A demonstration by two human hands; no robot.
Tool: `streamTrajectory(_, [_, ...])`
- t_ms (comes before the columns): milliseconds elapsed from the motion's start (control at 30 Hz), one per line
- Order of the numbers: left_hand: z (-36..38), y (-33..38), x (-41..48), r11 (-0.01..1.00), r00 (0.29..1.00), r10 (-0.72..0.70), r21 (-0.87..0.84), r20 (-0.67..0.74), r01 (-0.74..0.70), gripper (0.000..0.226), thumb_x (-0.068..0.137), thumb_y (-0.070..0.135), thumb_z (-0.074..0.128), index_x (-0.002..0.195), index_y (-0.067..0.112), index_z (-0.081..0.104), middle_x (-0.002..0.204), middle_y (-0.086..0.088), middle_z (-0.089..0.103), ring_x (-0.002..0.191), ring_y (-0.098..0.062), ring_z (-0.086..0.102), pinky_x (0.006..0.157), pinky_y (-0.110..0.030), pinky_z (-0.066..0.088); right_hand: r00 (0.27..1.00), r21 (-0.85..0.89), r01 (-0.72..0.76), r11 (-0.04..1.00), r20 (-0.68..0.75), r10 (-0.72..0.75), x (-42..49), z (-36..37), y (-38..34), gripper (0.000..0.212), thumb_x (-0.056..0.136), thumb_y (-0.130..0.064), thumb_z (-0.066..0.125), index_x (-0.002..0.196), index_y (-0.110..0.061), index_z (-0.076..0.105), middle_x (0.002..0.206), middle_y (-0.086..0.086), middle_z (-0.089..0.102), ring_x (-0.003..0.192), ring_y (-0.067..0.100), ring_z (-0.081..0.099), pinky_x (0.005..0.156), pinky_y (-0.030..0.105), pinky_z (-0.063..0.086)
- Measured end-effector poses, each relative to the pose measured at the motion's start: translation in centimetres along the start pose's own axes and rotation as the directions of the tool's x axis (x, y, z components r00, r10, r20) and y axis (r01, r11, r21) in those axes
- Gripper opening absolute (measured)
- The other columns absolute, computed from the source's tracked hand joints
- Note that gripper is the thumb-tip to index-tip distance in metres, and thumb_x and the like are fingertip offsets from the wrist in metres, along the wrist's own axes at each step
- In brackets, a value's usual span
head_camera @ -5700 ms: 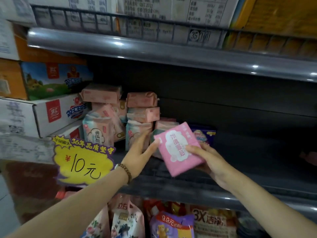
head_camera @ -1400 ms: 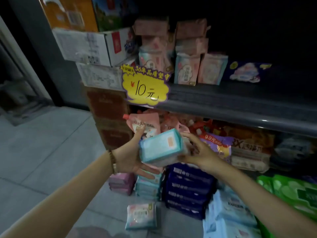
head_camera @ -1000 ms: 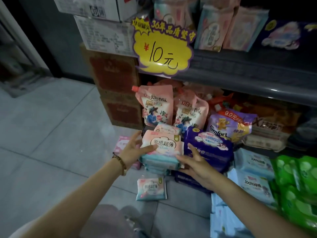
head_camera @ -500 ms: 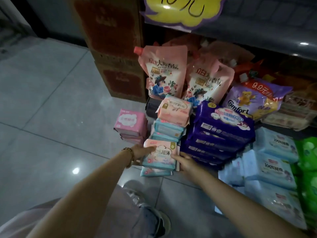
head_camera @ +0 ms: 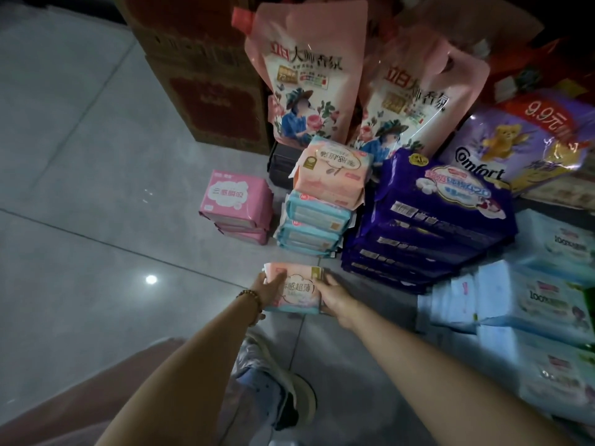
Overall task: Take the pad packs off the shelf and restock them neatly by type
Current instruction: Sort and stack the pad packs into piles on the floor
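While the pack was held up in front of the shelf a moment earlier, it now sits low over the floor (head_camera: 80,194): the left hand (head_camera: 269,286) and right hand (head_camera: 336,296) each press one end of a pink-and-blue pad pack (head_camera: 297,289), so that each grip is closed against the pack from its own side, not spread. Whether the pack already rests on the pack seen lying here a second ago cannot be told, since the hands and the pack cover that spot. Just behind it rises a stack of blue packs (head_camera: 314,226) topped by a peach pack (head_camera: 335,170); a pink stack (head_camera: 236,204) stands to its left and a purple stack (head_camera: 431,220) to its right. The move down from shelf height suggests that the unloading step is in hand and that a new pile of this type is being started in front of the others; restocking by type has not yet begun.
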State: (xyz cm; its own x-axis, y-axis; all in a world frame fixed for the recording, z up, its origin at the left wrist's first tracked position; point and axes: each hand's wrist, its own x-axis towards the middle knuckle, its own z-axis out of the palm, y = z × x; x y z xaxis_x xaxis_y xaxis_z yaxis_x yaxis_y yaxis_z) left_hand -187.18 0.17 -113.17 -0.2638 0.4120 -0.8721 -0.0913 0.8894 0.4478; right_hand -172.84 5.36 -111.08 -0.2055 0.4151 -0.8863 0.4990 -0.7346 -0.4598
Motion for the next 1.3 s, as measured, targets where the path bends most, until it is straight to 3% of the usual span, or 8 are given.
streamTrajectory(133, [1.0,0.8,-0.2,0.997,0.998,0.059,-0.05,-0.007,-0.059,0.046,0.098,0.03,0.046,0.122,-0.009,0.048,0.088,-0.009,0.054,0.06,-0.013,0.049,0.041,-0.017,0.045,0.999,-0.014,-0.017,1.0,0.032,0.018,-0.4,-0.8,0.3,0.039,0.103,-0.022,0.04,0.141,-0.026,0.033,0.135,0.006,0.054,0.112,0.026,0.059,0.064,0.024,0.047])
streamTrajectory(267, [1.4,1.3,0.3,0.993,0.999,0.028,-0.118,-0.016,-0.029,0.035,0.095,0.041,0.051,0.119,0.016,0.047,0.107,-0.009,0.059,0.088,-0.024,0.055,0.06,-0.032,0.047,0.994,0.011,-0.094,0.995,0.055,0.094,0.1,-1.1,1.5,0.042,0.103,-0.028,0.041,0.141,-0.037,0.027,0.134,0.004,0.053,0.108,0.025,0.054,0.089,0.044,0.049])
streamTrajectory(367, [1.0,1.3,2.1,0.976,0.994,0.069,-0.202,-0.079,-0.084,0.051,0.091,0.035,0.06,0.126,-0.001,0.049,0.115,-0.029,0.059,0.083,-0.028,0.056,0.073,-0.042,0.054,0.997,0.061,-0.043,0.997,0.063,0.039,0.6,-0.9,1.3,0.047,0.103,-0.023,0.039,0.143,-0.041,0.023,0.138,0.002,0.051,0.107,0.025,0.055,0.092,0.042,0.047])
streamTrajectory(600, [0.4,2.4,1.4,0.989,0.99,0.131,-0.066,-0.046,-0.134,0.048,0.098,0.029,0.048,0.129,-0.008,0.046,0.089,-0.012,0.053,0.058,-0.014,0.049,0.049,-0.018,0.044,0.999,0.113,0.035,0.993,0.016,-0.037,0.2,-1.9,0.1,0.054,0.102,-0.025,0.043,0.148,-0.04,0.018,0.14,0.001,0.051,0.11,0.022,0.058,0.087,0.036,0.047])
streamTrajectory(833, [-1.2,5.4,-3.2,0.966,0.965,0.252,0.073,-0.069,-0.247,0.073,0.085,0.052,0.06,0.138,0.005,0.044,0.139,-0.011,0.048,0.123,-0.03,0.05,0.095,-0.037,0.046,0.98,-0.191,0.198,0.961,0.042,-0.193,-4.0,-4.8,-1.2,0.068,0.097,-0.031,0.053,0.152,-0.02,0.016,0.155,0.007,0.032,0.14,0.024,0.034,0.107,0.036,0.034])
streamTrajectory(967, [-2.5,8.6,-9.1,0.783,0.907,0.416,0.532,-0.061,-0.323,0.039,0.098,0.027,0.049,0.13,0.006,0.047,0.131,-0.013,0.052,0.119,-0.03,0.049,0.097,-0.036,0.04,0.905,-0.483,0.416,0.77,0.141,-0.4,-8.3,-7.5,-2.7,0.061,0.097,-0.023,0.055,0.15,-0.02,0.026,0.153,0.004,0.033,0.141,0.022,0.032,0.11,0.035,0.033])
streamTrajectory(1133, [-4.0,14.7,-17.2,0.429,0.768,0.64,0.82,0.02,-0.378,0.045,0.096,0.041,0.047,0.137,0.021,0.043,0.135,-0.006,0.051,0.111,-0.022,0.051,0.091,-0.033,0.043,0.737,-0.777,0.556,0.296,0.296,-0.607,-15.9,-12.2,-7.4,0.059,0.097,-0.028,0.052,0.15,-0.033,0.025,0.156,-0.01,0.025,0.139,0.011,0.032,0.11,0.029,0.034])
streamTrajectory(1300, [-3.8,23.6,-24.3,0.078,0.435,0.884,0.863,0.172,-0.5,0.059,0.094,0.044,0.049,0.146,0.024,0.031,0.136,-0.005,0.051,0.124,-0.024,0.046,0.097,-0.034,0.04,0.524,-0.874,0.486,0.015,0.278,-0.805,-24.0,-18.8,-12.8,0.059,0.097,-0.034,0.051,0.149,-0.039,0.023,0.154,-0.021,0.018,0.141,0.001,0.019,0.114,0.021,0.019])
